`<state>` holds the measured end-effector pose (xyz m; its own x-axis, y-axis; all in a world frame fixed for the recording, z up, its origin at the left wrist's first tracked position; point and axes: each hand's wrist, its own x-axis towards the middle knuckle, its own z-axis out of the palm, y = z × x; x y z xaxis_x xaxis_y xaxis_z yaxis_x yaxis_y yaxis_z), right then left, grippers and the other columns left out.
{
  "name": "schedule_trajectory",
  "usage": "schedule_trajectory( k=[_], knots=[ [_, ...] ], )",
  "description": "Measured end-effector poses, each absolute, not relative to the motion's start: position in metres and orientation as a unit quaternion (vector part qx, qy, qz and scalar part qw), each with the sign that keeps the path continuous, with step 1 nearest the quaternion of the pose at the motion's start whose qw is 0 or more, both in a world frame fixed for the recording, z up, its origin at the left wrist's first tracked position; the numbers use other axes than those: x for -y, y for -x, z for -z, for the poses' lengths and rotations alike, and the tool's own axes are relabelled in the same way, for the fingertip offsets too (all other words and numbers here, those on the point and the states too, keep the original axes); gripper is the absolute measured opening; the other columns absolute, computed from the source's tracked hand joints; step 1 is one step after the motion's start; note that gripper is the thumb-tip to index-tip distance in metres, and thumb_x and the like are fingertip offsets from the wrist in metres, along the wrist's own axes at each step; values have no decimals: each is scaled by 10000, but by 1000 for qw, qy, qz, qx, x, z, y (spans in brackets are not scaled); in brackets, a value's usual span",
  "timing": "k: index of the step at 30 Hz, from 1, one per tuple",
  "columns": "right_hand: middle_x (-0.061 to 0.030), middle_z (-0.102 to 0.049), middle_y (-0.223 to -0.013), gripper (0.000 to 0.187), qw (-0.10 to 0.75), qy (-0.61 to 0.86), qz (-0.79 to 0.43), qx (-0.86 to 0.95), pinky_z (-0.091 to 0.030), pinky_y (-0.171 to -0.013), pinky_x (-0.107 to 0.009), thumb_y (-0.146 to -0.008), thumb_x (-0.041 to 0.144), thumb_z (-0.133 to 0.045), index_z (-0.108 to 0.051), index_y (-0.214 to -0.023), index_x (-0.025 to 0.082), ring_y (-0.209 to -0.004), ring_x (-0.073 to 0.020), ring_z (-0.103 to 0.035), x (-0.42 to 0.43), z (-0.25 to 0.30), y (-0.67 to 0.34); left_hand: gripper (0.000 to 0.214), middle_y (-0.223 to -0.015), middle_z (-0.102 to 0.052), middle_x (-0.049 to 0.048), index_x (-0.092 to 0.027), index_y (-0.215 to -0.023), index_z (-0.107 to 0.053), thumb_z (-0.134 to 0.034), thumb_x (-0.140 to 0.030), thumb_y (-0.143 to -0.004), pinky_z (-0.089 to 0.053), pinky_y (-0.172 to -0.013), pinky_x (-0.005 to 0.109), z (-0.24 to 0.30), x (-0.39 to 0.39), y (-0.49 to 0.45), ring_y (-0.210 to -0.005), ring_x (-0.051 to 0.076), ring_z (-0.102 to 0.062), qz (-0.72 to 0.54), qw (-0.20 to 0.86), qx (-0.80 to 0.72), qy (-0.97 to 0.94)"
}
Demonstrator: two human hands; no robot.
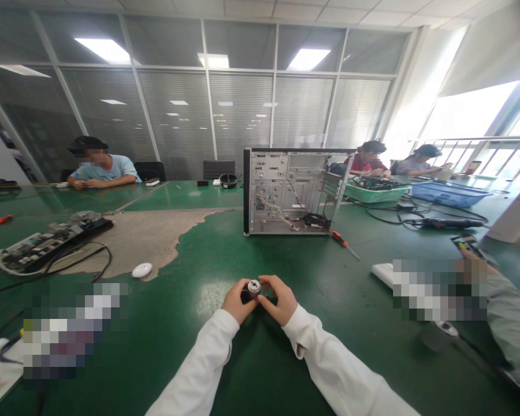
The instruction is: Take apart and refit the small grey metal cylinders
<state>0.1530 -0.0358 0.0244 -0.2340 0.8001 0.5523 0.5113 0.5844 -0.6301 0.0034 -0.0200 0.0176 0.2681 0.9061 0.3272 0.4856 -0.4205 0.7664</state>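
My left hand (236, 300) and my right hand (279, 299) meet over the green table (190, 346), both pinched around a small round grey part (253, 287) with a pale top. Fingers of both hands curl against its sides. White sleeves cover both my forearms. Just behind my hands stands an open computer case (292, 192) with its side panel off and cables inside. A red-handled screwdriver (344, 242) lies at the case's right corner.
A white round puck (142, 270) and a circuit board with black cables (47, 242) lie at left. A green basket (375, 190) and a blue tray (448, 193) sit far right. A person's sleeve (509, 312) reaches in at right; other people sit at the far side.
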Motion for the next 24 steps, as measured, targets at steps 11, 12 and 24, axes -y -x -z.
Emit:
schedule_trajectory(
  k=[11, 12, 24],
  knots=[
    [-52, -490, -934, 453, 426, 424, -167, 782, -408, -735, -315, -601, 172, -532, -417, -1039, 196, -833, -156, -457, 34, -18, -151, 491, -903, -520, 47, -161, -957, -512, -432, 12, -504, -362, -803, 317, -12, 16, -3, -881, 178, -464, -395, 246, -394, -792],
    [-54, -490, -940, 454, 424, 424, -167, 782, -408, -735, -317, -601, 172, -531, -415, -1039, 196, -845, -160, -455, 34, -17, -150, 487, -900, -520, 46, -161, -951, -515, -432, 13, -503, -364, -803, 316, -12, 16, -3, -878, 176, -466, -397, 247, -392, -793],
    [-46, -522, -894, 350, 402, 472, -101, 778, -403, -738, -302, -626, 224, -537, -440, -957, 171, -827, -154, -473, 40, -24, -162, 390, -907, -575, 39, -193, -977, -501, -470, -68, -609, -398, -739, 291, -16, 20, -2, -865, 156, -508, -383, 279, -415, -777]
  ],
)
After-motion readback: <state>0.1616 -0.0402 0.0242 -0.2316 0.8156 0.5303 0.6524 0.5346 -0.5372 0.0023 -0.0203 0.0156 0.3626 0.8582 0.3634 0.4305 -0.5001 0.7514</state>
